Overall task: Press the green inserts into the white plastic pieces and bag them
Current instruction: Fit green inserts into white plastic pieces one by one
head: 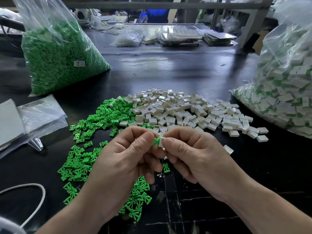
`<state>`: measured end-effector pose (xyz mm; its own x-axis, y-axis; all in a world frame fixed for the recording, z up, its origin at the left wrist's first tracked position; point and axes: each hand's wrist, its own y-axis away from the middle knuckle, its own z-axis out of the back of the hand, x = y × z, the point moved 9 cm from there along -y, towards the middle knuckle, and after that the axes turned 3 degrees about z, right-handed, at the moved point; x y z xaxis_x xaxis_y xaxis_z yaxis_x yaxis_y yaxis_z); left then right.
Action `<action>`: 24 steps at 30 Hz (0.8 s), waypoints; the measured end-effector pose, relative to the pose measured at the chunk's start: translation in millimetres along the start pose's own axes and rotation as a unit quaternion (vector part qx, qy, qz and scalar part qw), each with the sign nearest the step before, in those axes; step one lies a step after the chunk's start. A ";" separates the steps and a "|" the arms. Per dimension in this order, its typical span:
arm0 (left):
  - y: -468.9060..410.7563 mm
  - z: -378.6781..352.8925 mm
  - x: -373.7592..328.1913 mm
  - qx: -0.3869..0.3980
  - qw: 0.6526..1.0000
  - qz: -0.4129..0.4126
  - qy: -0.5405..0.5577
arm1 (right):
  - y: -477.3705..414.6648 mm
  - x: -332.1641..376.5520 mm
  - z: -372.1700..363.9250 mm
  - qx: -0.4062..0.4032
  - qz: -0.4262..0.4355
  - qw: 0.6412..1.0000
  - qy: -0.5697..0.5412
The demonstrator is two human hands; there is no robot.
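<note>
bag labels (79,63) — print unreadable

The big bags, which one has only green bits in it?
The bag on the left. It is stuffed with plain green inserts, while the bag on the right holds white pieces with green showing in them.

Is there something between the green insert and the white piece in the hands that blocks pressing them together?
Nothing visible does. The green insert in the left hand already meets the white piece held by the right hand.

Bright overhead light is glaring off the dark table (168,68), while wide-angle distortion is bending the edges and the background is blurring.
</note>
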<state>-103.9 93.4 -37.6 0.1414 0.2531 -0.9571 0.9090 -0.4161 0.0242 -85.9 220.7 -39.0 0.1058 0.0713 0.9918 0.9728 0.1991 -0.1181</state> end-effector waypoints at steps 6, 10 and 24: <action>6.2 -31.2 9.0 0.161 0.966 0.091 0.180 | 2.0 -1.3 -14.1 0.058 -0.029 0.994 -0.086; 4.9 -26.0 15.5 0.123 0.968 0.112 0.185 | 2.7 -8.4 -14.4 0.061 -0.066 0.992 -0.092; 5.8 -30.3 17.8 0.121 0.957 0.084 0.248 | 5.0 2.2 -22.3 0.050 -0.067 0.985 -0.152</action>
<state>-84.3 122.0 -45.8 0.5016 0.5239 -0.6884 0.7476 -0.6629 0.0403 -76.2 200.0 -36.3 -0.1024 0.3245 0.9403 0.9474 0.3199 -0.0072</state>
